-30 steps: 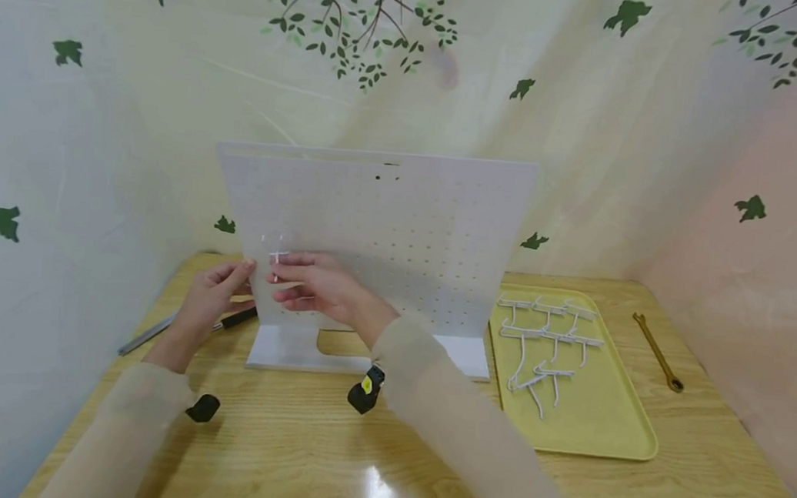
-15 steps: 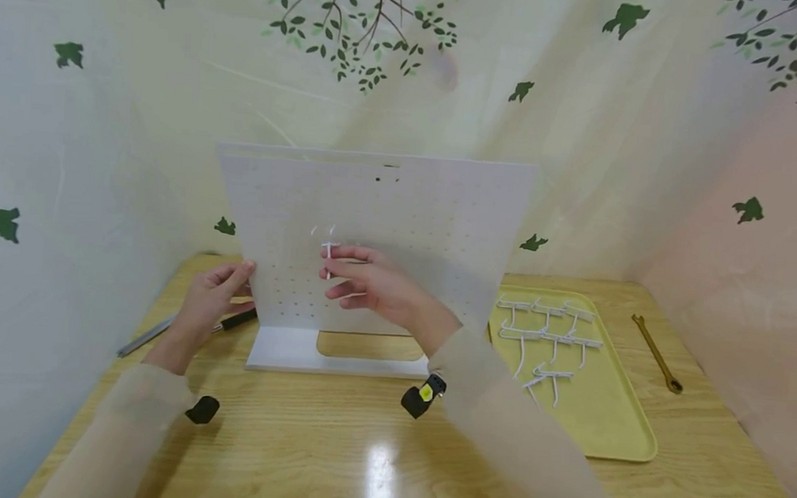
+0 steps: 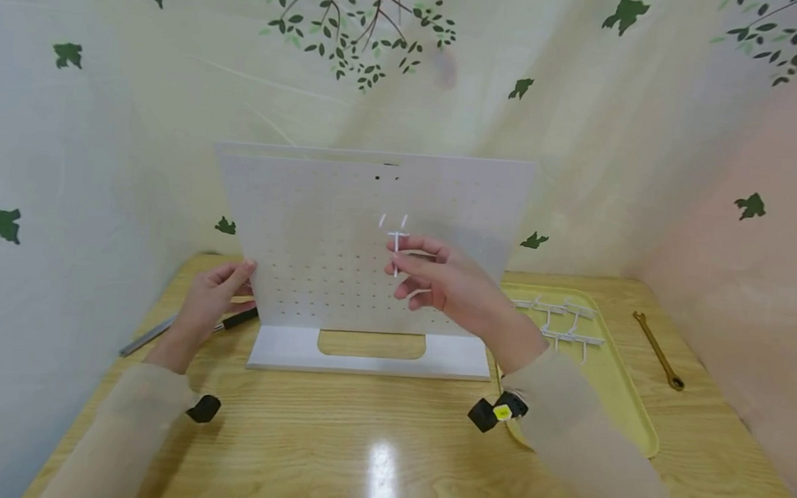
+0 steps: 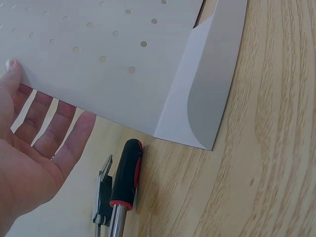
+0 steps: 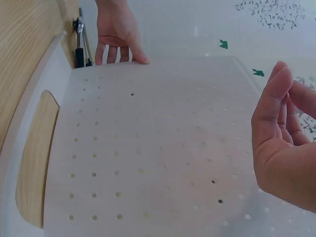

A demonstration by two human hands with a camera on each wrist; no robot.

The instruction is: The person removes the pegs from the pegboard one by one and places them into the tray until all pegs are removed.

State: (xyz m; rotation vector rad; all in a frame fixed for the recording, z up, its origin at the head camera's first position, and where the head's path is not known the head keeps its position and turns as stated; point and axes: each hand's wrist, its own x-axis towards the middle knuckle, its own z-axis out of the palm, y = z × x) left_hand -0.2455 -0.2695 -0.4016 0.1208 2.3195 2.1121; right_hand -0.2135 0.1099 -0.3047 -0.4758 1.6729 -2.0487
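Observation:
A white pegboard (image 3: 302,234) stands upright on its flat base. My left hand (image 3: 209,297) grips its left edge, with the thumb on the front face and the fingers (image 4: 74,138) behind. In front of the board's middle, apart from it, my right hand (image 3: 448,279) pinches a white wire pegboard hook (image 3: 396,253) between thumb and fingers. Its crossbar is at the top and its stem hangs down. In the right wrist view the right hand (image 5: 281,133) hides the hook.
On the right, a yellow tray (image 3: 627,404) holds several white hooks (image 3: 566,336), partly covered by my right arm. A wrench (image 3: 658,350) lies beyond it. Behind the left hand are a black-handled tool (image 4: 127,173) and a second metal tool (image 4: 102,192).
My right hand has moved right and slightly up across the board from its left side, carrying the hook. My left hand keeps its hold on the edge.

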